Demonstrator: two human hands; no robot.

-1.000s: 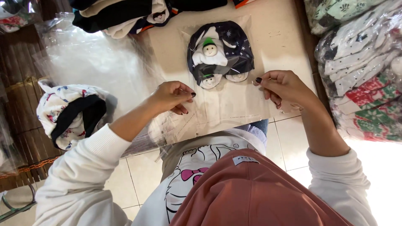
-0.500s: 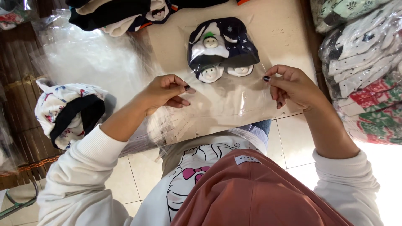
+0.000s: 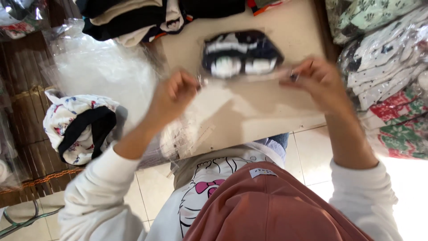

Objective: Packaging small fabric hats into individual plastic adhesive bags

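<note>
A dark blue and white patterned garment (image 3: 243, 53) lies inside a clear plastic bag (image 3: 249, 111) on a beige board (image 3: 294, 22) across my lap. My left hand (image 3: 176, 96) pinches the bag's edge at the garment's lower left. At the lower right of the garment, my right hand (image 3: 314, 82) pinches the same edge. Between the two hands the plastic is stretched taut, just below the garment. Everything here is blurred by motion, so the garment's print is hard to make out.
A floral cloth with black lining (image 3: 80, 129) lies at the left beside a heap of clear bags (image 3: 93, 67). Folded dark and cream clothes (image 3: 147, 18) are piled at the top. Several bagged patterned garments (image 3: 388, 76) are stacked at the right. White floor tiles (image 3: 307, 151) show below.
Both hands have moved up and away from me, carrying the bag's near edge up against the garment. The garment now looks flattened and blurred.
</note>
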